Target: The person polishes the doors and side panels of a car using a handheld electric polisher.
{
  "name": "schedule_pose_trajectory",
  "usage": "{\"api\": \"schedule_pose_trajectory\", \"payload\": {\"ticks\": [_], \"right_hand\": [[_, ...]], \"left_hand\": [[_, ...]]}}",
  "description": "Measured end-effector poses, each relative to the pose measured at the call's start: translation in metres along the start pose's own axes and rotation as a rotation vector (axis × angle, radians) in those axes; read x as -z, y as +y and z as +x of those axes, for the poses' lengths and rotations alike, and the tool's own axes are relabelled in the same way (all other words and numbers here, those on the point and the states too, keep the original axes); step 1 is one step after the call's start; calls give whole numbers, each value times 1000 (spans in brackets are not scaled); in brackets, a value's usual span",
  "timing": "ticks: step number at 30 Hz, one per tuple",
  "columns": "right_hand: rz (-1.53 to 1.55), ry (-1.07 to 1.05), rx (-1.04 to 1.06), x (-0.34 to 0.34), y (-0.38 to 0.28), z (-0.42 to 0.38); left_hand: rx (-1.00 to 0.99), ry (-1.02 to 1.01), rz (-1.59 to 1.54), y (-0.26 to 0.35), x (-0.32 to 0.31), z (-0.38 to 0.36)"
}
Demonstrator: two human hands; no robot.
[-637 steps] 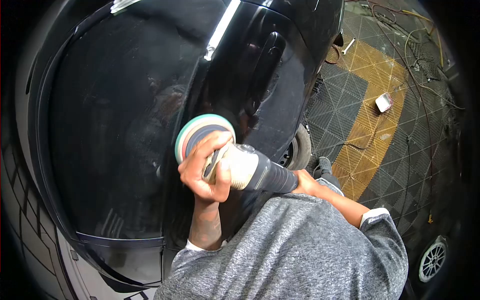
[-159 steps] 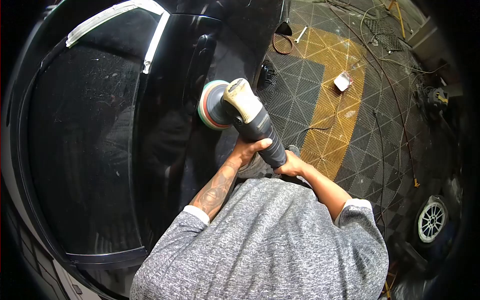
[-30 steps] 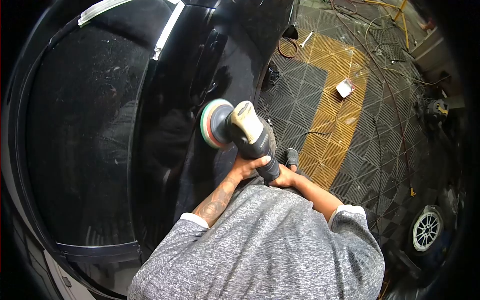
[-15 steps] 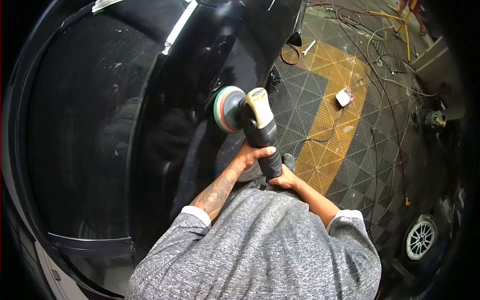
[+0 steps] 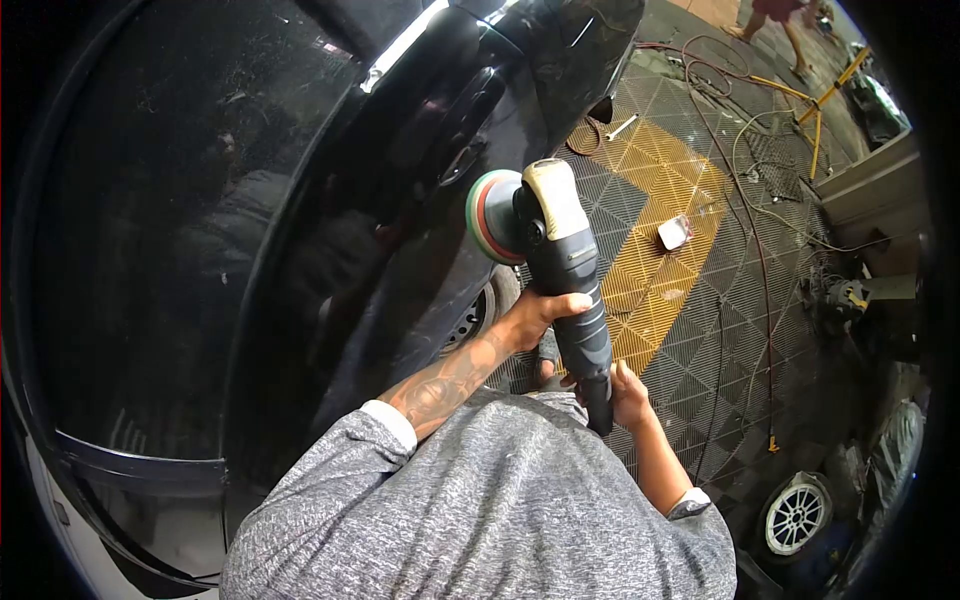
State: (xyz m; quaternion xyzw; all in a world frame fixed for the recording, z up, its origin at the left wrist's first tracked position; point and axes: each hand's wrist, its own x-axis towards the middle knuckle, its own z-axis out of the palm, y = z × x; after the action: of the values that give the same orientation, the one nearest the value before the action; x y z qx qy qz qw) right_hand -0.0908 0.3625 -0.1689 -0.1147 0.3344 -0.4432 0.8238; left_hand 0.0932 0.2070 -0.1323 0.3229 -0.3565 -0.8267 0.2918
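Note:
A black power polisher [image 5: 577, 270] with a cream-coloured head cover slants across the middle of the view. Its round pad [image 5: 492, 217], edged in green, white and red, faces the black car panel [image 5: 400, 200] on the left; whether they touch cannot be told. My left hand [image 5: 540, 315] is wrapped round the polisher's body, thumb on top. Near the tail end, my right hand [image 5: 624, 397] is closed round or against the rear grip, its fingers partly hidden behind the tool.
A patterned black and yellow tile floor [image 5: 660, 290] lies right of the car. On it are a small white container [image 5: 675, 233], a wrench [image 5: 622, 127], hoses and a spoked wheel [image 5: 797, 514]. A person's legs [image 5: 790, 40] show at the top right.
The polisher and both hands have shifted right in view, and the pad has come away from its earlier spot on the panel. My right hand sits lower. More of the person's legs shows.

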Motion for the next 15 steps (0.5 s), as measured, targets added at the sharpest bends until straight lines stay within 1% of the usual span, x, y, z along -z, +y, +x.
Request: {"api": "schedule_pose_trajectory", "payload": {"ticks": [1,2,4,6,8,11,12,14,15], "right_hand": [[-99,-7,-26,7,9,2],[-197,-65,13,13,16,6],[-146,-105,23,6,14,7],[-521,9,43,-4,14,9],[-472,45,10,-2,14,11],[-644,67,105,-12,2,8],[-648,66,107,-13,-2,10],[-817,125,73,-14,-10,14],[-846,147,81,-23,-17,16]], "left_hand": [[2,-10,31,0,1,-2],[4,-19,62,-1,2,-5],[7,-8,84,-4,2,-8],[10,15,137,-1,2,-8],[10,20,122,-1,0,-7],[25,27,52,-6,5,-5],[20,26,53,-5,5,-4],[-40,33,23,-4,6,-2],[-49,36,28,3,5,-4]]}}
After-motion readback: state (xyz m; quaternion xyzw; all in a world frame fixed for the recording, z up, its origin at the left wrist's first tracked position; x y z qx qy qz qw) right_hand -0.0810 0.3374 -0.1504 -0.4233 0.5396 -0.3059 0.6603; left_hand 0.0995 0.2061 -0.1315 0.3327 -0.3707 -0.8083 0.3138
